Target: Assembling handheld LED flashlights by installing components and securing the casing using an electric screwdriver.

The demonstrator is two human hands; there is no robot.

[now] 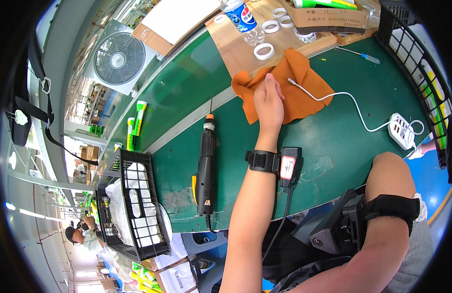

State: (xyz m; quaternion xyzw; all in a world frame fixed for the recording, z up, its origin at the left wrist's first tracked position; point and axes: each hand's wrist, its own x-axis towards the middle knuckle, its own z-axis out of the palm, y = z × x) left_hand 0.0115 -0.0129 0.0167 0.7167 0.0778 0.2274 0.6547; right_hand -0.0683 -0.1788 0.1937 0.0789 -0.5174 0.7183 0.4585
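My left hand [268,100] reaches forward and lies on a crumpled orange cloth [304,90] on the green table [333,146]. Its fingers are straight and held together, gripping nothing. A white cable end [291,82] rests on the cloth just right of the fingers. A black strap with a small device [277,163] sits on that wrist. My right hand [391,171] is bent down at the table's near right edge beyond a black strapped device [343,224]; its fingers are hidden.
A black electric screwdriver [205,166] lies left of my left arm. A white power strip [401,131] is at the right. Behind are a wooden board with white tape rolls [264,51], a plastic bottle [243,19] and a cardboard box. A black crate [133,205] and fan [119,58] stand left.
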